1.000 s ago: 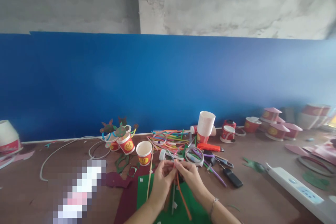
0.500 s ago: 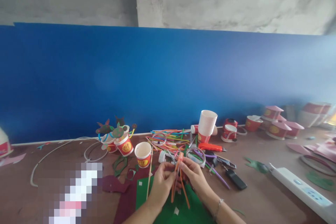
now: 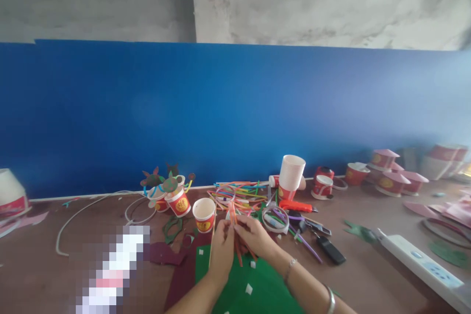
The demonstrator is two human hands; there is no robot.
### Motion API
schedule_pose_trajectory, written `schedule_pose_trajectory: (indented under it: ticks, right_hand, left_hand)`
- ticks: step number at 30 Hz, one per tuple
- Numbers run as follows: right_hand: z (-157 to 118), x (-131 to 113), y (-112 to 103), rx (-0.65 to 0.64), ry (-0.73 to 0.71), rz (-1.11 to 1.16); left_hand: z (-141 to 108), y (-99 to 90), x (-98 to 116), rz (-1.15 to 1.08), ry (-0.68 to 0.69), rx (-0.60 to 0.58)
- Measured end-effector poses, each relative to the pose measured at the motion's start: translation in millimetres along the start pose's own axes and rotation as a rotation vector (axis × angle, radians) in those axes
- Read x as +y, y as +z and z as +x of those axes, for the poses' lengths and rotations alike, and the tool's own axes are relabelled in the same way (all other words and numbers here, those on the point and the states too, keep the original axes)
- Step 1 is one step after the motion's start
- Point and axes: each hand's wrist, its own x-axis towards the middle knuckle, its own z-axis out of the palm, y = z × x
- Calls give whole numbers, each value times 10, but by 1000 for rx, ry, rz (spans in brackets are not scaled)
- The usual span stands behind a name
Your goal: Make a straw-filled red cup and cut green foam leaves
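Observation:
Between my two hands is a small bunch of orange straws [image 3: 237,246], pinched near the top with their lower ends spread downward. My left hand [image 3: 222,250] grips them from the left side, fingers closed. From the right, the thumb and fingers of my right hand [image 3: 257,238] pinch the same straws. Below both hands lies a green sheet [image 3: 265,289] dotted with small white bits, partly over a maroon sheet [image 3: 182,277]. Just left of the straws stands an open paper cup [image 3: 203,210]. A heap of coloured straws [image 3: 245,192] lies behind my hands.
Decorated cups [image 3: 178,203] stand at the left. A tall cup stack [image 3: 290,176], an orange cutter [image 3: 296,206], a clear ring [image 3: 275,219] and black keys [image 3: 330,250] are right of my hands. Farther right is a white power strip [image 3: 423,270]. A blue panel [image 3: 235,117] closes the back.
Both hands have moved left and slightly up with the orange straws, nearer the paper cup. The whole view has shifted a little, showing more of the cup at the far left.

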Motion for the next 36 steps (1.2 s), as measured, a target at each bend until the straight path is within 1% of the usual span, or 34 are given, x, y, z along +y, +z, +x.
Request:
schedule_pose_trajectory:
  ticks: [2,6,9,11,14,17,20,23,25,27,29,31,34,36]
  right_hand:
    - [76,11,40,48,-9,-54]
    - [103,110,64,178,-77,-129]
    - [64,180,52,196,-100,-142]
    - [48,204,47,189,-79,-115]
    - [54,205,40,188,-22,-25]
    - [72,178,19,210,28,132]
    - [80,143,-10,227,60,269]
    - [73,116,-38,248,71,301]
    - [64,106,-54,231,91,318]
    - [56,100,-64,184,106,353]
    - [54,95,-67,141,104,401]
    - [55,89,-65,128,82,473]
    - [54,79,-58,137,55,595]
    - [49,75,-58,154,57,633]
  left_hand:
    - [39,-12,-30,1,27,40]
    - [45,-30,-62,-16,1,-4]
    - [20,-35,-71,20,31,-24]
    - [17,-36,-66,24,11,-42]
    - [34,-38,-47,22,-45,-65]
    - [46,-40,-28,22,-63,-87]
    - [35,-38,-10,3,-12,-91]
    - [15,-43,13,-21,42,-119]
    - [6,-56,35,-25,38,-131]
    - [2,-71,63,-30,23,-111]
    - [-1,-78,95,-57,1,-92]
    - [-3,-74,124,-108,-26,-96]
    - [-4,-54,143,-184,-60,-113]
    - [-2,-43,142,-202,-61,-119]
